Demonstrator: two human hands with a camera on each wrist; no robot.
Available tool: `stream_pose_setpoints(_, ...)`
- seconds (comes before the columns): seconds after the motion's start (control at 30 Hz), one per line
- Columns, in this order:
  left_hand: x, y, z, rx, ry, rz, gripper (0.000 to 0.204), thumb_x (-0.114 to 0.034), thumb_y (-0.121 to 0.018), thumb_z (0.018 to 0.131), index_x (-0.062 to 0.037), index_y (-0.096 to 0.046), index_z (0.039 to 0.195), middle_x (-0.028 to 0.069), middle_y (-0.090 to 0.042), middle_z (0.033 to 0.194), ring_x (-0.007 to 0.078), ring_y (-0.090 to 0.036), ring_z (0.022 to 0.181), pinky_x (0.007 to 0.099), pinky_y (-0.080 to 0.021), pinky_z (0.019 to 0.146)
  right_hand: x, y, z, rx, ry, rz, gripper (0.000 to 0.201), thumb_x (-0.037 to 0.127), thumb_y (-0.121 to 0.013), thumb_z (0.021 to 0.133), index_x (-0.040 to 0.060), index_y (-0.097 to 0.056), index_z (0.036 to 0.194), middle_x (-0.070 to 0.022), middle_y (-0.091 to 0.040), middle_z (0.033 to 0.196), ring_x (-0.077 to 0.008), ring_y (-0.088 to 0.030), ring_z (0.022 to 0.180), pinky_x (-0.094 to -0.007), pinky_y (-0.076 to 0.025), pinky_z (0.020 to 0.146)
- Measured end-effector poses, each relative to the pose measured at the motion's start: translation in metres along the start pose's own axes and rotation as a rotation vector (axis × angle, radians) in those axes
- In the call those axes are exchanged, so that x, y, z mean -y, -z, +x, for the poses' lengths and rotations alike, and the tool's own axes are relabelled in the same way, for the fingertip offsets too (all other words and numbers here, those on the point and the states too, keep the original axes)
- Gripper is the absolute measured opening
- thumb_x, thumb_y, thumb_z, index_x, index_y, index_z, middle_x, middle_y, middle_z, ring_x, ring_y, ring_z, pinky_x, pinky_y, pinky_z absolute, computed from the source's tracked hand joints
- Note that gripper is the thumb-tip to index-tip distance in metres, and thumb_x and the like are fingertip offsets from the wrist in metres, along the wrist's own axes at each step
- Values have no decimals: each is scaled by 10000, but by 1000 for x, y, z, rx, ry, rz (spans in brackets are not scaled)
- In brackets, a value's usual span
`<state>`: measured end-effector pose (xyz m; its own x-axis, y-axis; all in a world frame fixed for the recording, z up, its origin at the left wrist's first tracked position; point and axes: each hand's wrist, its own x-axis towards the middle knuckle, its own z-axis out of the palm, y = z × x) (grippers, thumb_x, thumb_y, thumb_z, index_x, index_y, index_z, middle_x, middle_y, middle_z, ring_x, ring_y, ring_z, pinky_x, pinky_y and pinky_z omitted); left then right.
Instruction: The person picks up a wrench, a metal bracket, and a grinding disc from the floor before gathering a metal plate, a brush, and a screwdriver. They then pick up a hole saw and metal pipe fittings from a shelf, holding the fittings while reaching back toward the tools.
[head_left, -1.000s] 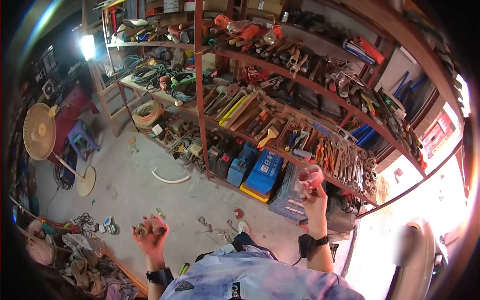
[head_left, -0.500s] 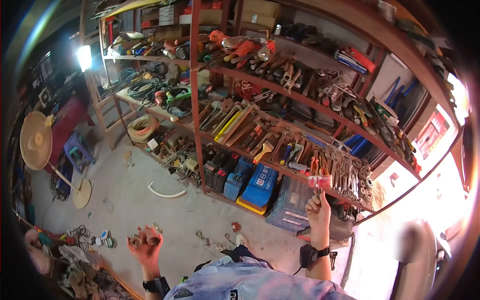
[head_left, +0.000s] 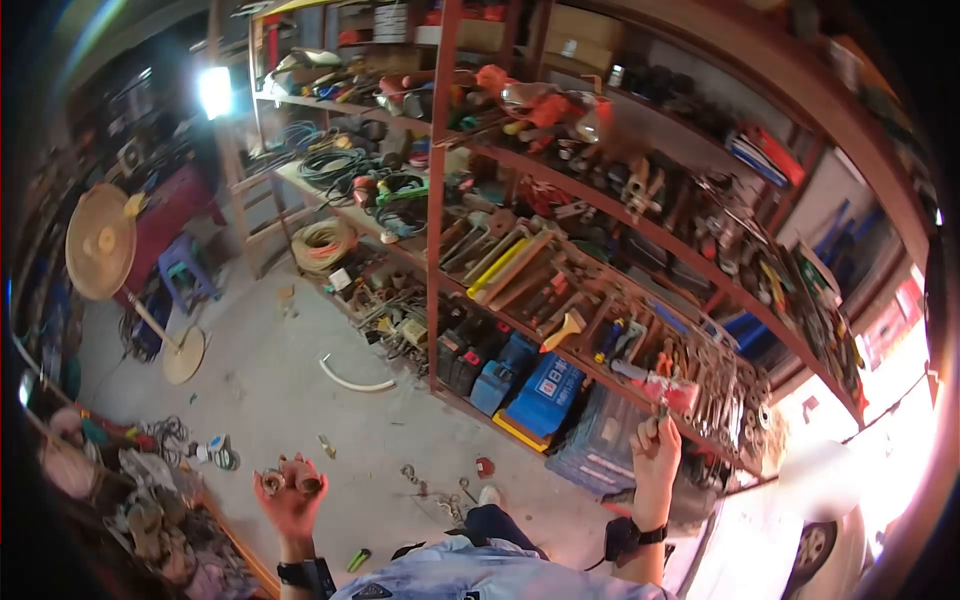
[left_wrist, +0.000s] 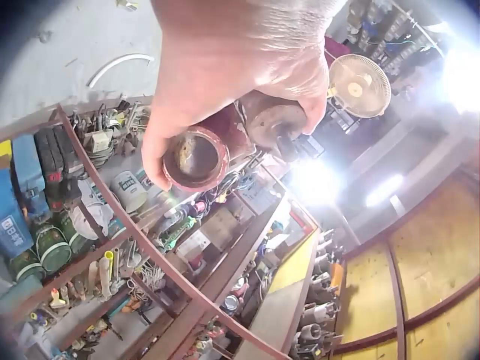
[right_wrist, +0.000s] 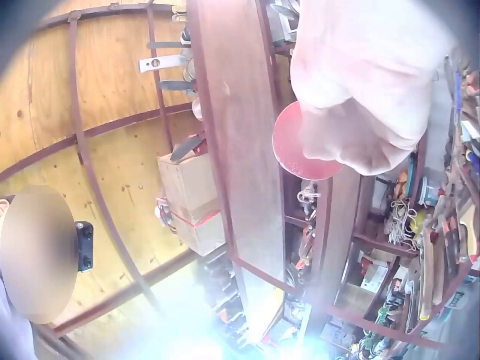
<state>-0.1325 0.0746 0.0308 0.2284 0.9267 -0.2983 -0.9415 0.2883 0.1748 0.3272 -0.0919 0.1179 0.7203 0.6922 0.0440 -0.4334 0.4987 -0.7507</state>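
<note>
Left wrist view caught a reddish-brown, round-mouthed metal fitting (left_wrist: 196, 159) held in the curled fingers of the left hand (left_wrist: 236, 60). Farther right, the right hand (head_left: 655, 455) pinched a pinkish-red, round disc (right_wrist: 286, 142) before brownish-red shelving (head_left: 437, 200); beyond stood a beige pedestal fan (head_left: 100, 243).

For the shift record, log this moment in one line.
left hand: holds reddish hollow fitting | right hand: holds red round item | ahead: tool rack | floor: white curved tube
</note>
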Motion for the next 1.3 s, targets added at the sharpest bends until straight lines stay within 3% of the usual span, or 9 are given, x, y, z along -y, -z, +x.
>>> stream_pose_setpoints(0.2, 39, -25, 8, -19, -149, 11, 475, -494, -549, 725, -129, -528, 1027, 98, -476, 1124, 268, -423, 1060, 490, -341, 853, -16, 16, 72, 178, -41, -45, 145, 159, -507, 846, 27, -508, 787, -7, -442, 607, -98, -379, 521, -229, -288, 484)
stream_pose_setpoints(0.4, 71, -44, 13, -5, -236, -81, 481, -468, -577, 709, -127, -527, 1045, 111, -482, 1121, 277, -423, 1063, 486, -325, 864, -36, -21, 140, 307, -147, 8, 146, 170, -508, 847, 30, -518, 804, -33, -458, 609, -120, -399, 516, -249, -295, 479)
stream_pose_setpoints(0.63, 62, -31, 24, -19, -370, -146, 491, -454, -586, 707, -115, -527, 1057, 124, -490, 1124, 292, -438, 1050, 488, -335, 852, -71, -66, 188, 519, -236, 5, 178, 206, -534, 831, 52, -511, 744, -27, -468, 609, -125, -396, 523, -263, -302, 486)
stream_pose_setpoints(0.8, 30, -20, 53, -43, -410, -199, 480, -450, -581, 716, -113, -529, 1054, 130, -492, 1120, 298, -441, 1047, 491, -337, 852, -105, -117, 199, 619, -264, 6, 215, 240, -523, 837, 64, -492, 718, -23, -466, 604, -118, -398, 516, -259, -313, 496)
stream_pose_setpoints(0.97, -36, -5, 115, -17, -373, -216, 487, -451, -574, 721, -108, -519, 1063, 132, -485, 1121, 302, -439, 1044, 496, -335, 852, -151, -179, 200, 604, -245, -26, 285, 290, -525, 831, 77, -447, 658, -1, -415, 574, -104, -367, 501, -242, -292, 485)
stream_pose_setpoints(1.0, -53, -3, 130, 30, -351, -181, 488, -449, -577, 719, -102, -524, 1058, 128, -489, 1118, 298, -439, 1046, 493, -337, 858, -163, -195, 197, 586, -215, -31, 259, 305, -530, 825, 64, -495, 738, 9, -407, 573, -93, -356, 499, -234, -283, 483)
stream_pose_setpoints(1.07, -92, -9, 161, 90, -317, -144, 489, -448, -579, 717, -96, -529, 1053, 124, -494, 1114, 294, -439, 1049, 490, -339, 864, -188, -227, 193, 562, -212, 68, 275, 258, -499, 850, 59, -481, 661, -23, -451, 589, -120, -398, 518, -251, -304, 487)
stream_pose_setpoints(1.2, -156, -33, 203, -8, -221, -196, 501, -459, -546, 732, -95, -505, 1074, 139, -467, 1120, 304, -437, 1030, 499, -348, 838, -227, -297, 184, 470, -280, 157, 233, 257, -481, 864, 68, -471, 728, -13, -457, 623, -110, -399, 523, -251, -317, 497)
stream_pose_setpoints(1.3, -198, -60, 230, 17, -127, 9, 521, -496, -513, 741, -106, -496, 1087, 140, -463, 1118, 299, -449, 1014, 501, -364, 814, -245, -337, 184, 501, -224, 128, 226, 244, -477, 867, 75, -473, 717, -19, -471, 636, -112, -400, 534, -251, -319, 505)
